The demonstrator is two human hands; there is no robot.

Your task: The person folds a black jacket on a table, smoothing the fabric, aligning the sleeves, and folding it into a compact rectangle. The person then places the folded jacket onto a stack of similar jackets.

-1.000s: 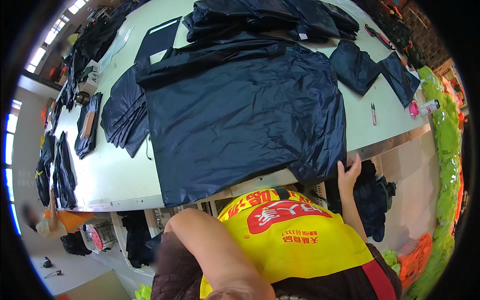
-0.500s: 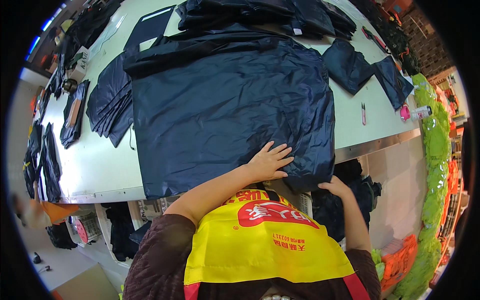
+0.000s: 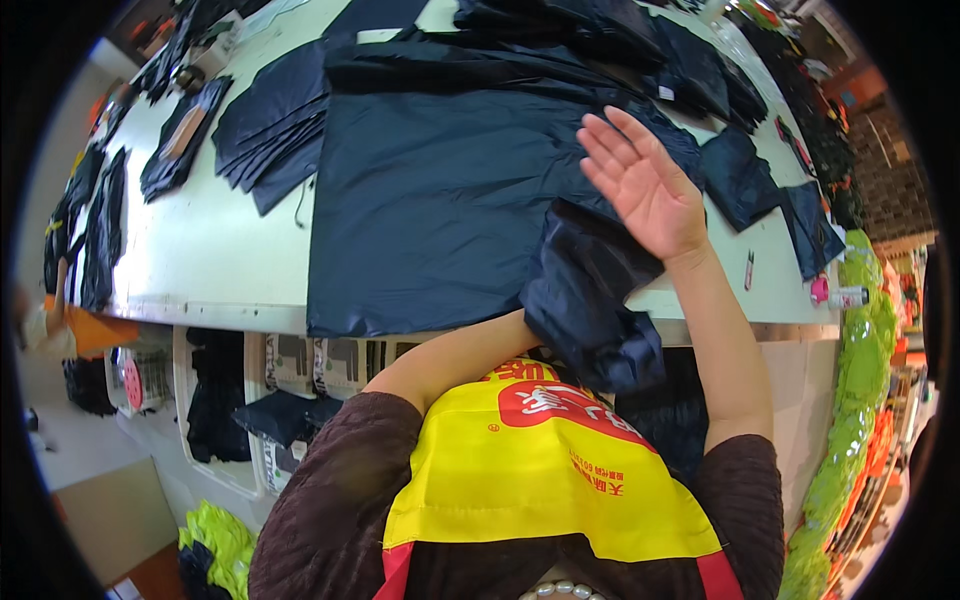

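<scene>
A large dark navy sheet of thin, shiny fabric (image 3: 430, 200) lies over the table in front of me. Its near right part is lifted into a crumpled fold (image 3: 585, 290) that hangs past the table edge. My left forearm (image 3: 455, 350) reaches under this fold, which hides the left hand and its fingers. Above the right side of the fabric, my right hand (image 3: 645, 185) is raised with the palm showing. Its fingers are stretched out and hold nothing.
The pale table (image 3: 200, 260) carries fanned dark fabric pieces (image 3: 270, 120) at left and a dark pile (image 3: 570, 30) at the back. Small thread snips (image 3: 749, 270) lie at right, near a pink-and-white bottle (image 3: 840, 295). Below the edge stands a white bin (image 3: 185, 400) with dark cloth.
The fabric's near right part has been lifted and folded over my left arm. My right hand has moved from the near edge up and away, opening. The view has shifted.
</scene>
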